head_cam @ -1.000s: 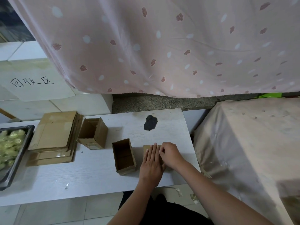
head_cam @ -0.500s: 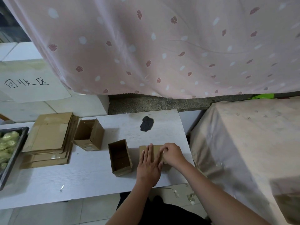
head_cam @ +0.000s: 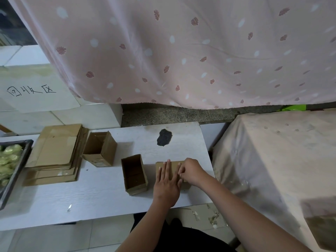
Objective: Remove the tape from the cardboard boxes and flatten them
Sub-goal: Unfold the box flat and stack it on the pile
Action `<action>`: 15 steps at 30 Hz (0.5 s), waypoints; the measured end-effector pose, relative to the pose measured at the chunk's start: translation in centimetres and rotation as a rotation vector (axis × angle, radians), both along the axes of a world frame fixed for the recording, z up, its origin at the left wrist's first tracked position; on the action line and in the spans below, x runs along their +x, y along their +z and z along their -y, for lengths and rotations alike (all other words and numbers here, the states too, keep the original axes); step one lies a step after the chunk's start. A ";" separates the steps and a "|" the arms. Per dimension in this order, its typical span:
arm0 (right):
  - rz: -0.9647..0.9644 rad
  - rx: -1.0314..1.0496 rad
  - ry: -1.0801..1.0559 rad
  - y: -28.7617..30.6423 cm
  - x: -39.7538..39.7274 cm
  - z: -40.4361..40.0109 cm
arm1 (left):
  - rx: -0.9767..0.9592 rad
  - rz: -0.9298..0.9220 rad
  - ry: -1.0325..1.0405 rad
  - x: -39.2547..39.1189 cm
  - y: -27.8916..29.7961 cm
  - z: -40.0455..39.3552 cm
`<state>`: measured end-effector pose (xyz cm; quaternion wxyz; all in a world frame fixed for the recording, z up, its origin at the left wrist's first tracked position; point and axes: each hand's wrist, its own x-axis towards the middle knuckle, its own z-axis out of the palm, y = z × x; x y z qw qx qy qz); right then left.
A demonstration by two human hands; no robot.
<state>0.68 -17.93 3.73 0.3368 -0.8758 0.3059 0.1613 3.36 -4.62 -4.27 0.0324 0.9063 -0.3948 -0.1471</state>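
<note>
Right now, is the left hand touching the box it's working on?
Touching. The head view shows the left hand lying flat, fingers straight, on top of the closed cardboard box, with no gap visible beneath it.

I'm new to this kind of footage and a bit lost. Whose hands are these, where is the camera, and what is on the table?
No machine here: a person wears a camera on the head, looking down at both hands. On the white table the left hand lies flat on a cardboard box, while the right hand picks at its top with curled fingers, probably at tape, though none is visible. Beside it stand two open boxes, and farther left a stack of flattened cardboard.
</note>
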 end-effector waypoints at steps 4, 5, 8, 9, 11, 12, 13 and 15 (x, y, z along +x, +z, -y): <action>0.049 -0.031 0.006 0.3 -0.5 0.4 | 0.000 -0.002 -0.001 0.0 0.0 -0.1; 0.052 -0.045 0.019 0.5 -0.7 0.7 | 0.001 -0.003 -0.002 -0.1 0.0 -0.1; 0.112 -0.074 0.006 0.8 -1.3 1.9 | 0.003 0.000 -0.005 0.0 0.1 -0.1; 0.143 -0.071 -0.016 0.8 -1.5 2.4 | 0.004 -0.001 -0.006 0.0 0.1 0.0; 0.175 -0.072 -0.049 0.7 -2.0 3.2 | 0.005 -0.005 -0.007 0.0 0.1 -0.1; 0.173 -0.071 -0.056 0.7 -2.2 3.5 | 0.006 -0.007 -0.005 -0.1 0.1 -0.1; 0.166 -0.064 -0.058 0.6 -2.5 3.8 | 0.005 -0.009 -0.004 -0.1 0.1 -0.1; 0.158 -0.065 -0.033 0.3 -2.9 4.1 | 0.005 -0.010 0.000 -0.1 0.1 -0.1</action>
